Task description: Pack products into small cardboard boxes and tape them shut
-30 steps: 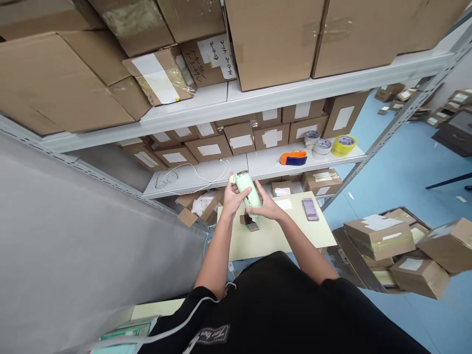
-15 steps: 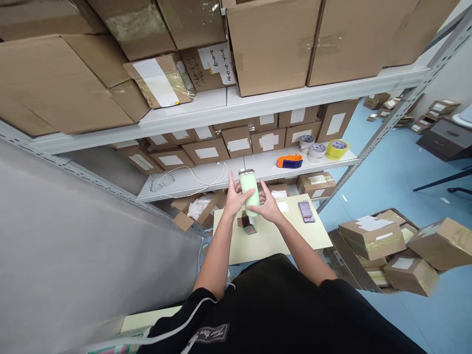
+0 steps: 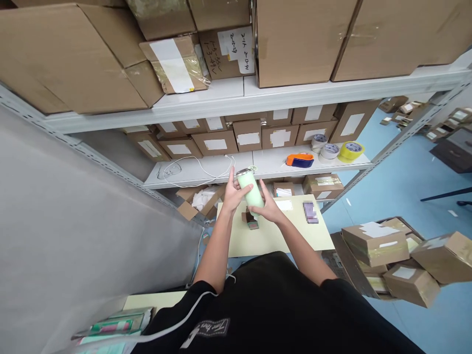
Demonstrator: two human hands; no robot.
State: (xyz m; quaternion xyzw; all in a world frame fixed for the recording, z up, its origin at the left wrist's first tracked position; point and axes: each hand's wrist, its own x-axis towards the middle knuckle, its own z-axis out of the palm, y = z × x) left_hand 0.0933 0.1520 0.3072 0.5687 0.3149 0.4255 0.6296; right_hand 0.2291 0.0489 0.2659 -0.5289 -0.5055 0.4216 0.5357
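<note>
A pale green tumbler [image 3: 250,189] with a silvery rim tilts to the left above the table, and a small green loop [image 3: 252,168] shows by its top. My left hand [image 3: 233,194] is closed around its left side, thumb across the front. Lower down, my right hand [image 3: 269,208] grips the base from the right, its thumb at the bottom and index finger raised. Just beneath the tumbler a small opened box [image 3: 252,221] stands on the pale yellow table [image 3: 280,238], partly hidden by the tumbler and right hand.
A phone-like purple item [image 3: 310,212] lies on the table's right. The shelf behind bears an orange-and-blue tape dispenser [image 3: 300,160], tape rolls [image 3: 350,151], a white cable [image 3: 202,176] and boxes. An open carton [image 3: 201,200] sits left; a bin of parcels [image 3: 376,241] stands right.
The tumbler has tipped further to the left in both hands, and the green loop has come into sight near its top. The camera view has shifted slightly.
</note>
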